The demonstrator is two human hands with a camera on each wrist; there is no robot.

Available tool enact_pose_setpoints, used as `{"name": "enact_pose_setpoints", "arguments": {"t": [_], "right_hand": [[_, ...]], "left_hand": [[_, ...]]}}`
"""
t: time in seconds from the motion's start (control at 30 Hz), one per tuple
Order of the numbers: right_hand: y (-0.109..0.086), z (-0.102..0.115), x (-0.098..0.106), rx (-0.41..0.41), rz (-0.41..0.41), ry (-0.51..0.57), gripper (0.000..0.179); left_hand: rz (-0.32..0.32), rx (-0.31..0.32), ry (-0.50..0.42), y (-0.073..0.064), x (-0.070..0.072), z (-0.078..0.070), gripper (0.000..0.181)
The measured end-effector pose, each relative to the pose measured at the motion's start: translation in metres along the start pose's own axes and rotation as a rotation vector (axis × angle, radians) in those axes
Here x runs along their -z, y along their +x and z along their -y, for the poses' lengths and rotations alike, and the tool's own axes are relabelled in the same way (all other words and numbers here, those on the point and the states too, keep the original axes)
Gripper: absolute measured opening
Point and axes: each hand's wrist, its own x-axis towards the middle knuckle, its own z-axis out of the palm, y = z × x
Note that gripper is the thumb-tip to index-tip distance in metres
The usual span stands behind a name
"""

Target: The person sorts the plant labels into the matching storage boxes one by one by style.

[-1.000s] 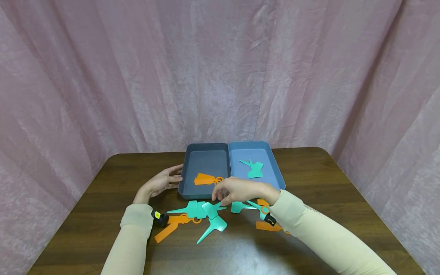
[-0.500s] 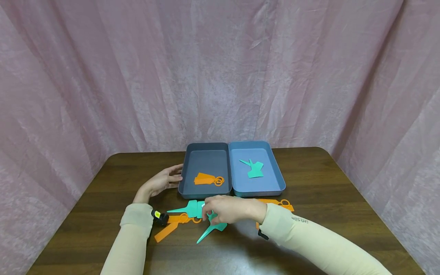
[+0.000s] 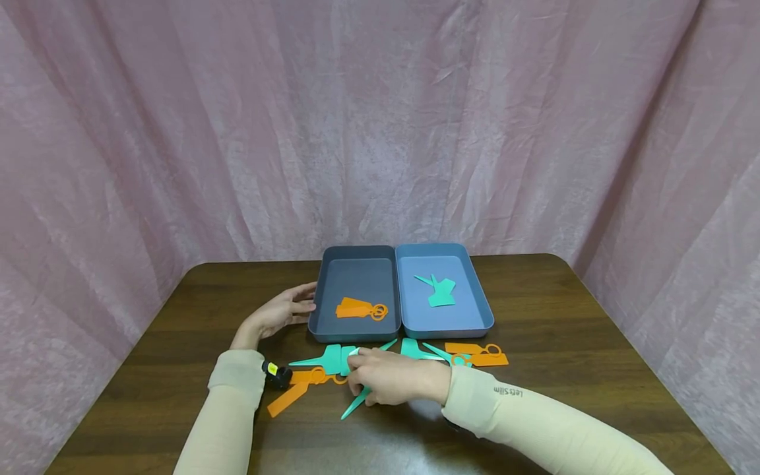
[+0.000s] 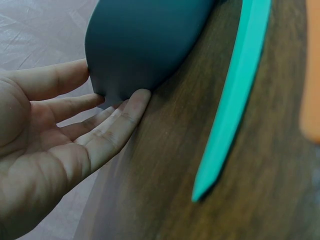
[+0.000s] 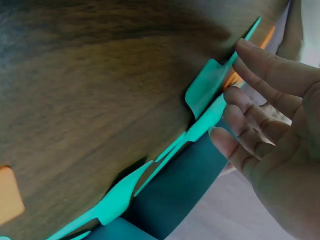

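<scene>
Currently, the left hand rests its fingertips against the outer wall of the dark grey tray; its fingers are extended and grasp nothing. The right hand is low over the surface, fingers bent, beside a green tag. In the right wrist view the thumb overlaps this tag's stem (pinched or merely in front of it: cannot tell). The tag is on or just above the surface, its pointed stem aimed toward the near left in the head view.

Contents: overlapping orange tags lie in the dark grey tray; 2 overlapping green tags lie in the blue tray, just beside it.

Outside the trays: 2 crossed orange tags near the left wrist, more green tags in front of the dark grey tray, and 2 orange tags near the right sleeve. Pink curtain behind.
</scene>
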Motion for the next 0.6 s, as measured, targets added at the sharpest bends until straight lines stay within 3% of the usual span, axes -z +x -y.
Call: {"name": "enact_pose_setpoints", "arguments": {"t": [0.3, 0.6], "right_hand": [[-0.0025, 0.0009, -0.004, 0.029, -0.018, -0.086, 0.017], [-0.0056, -0.0007, 0.003, 0.014, 0.015, 0.002, 0.017]], "left_hand": [[0.006, -0.003, 0.002, -0.0001, -0.0003, -0.001, 0.066], [0.006, -0.005, -0.005, -0.002, -0.0013, -0.0019, 0.066]]}}
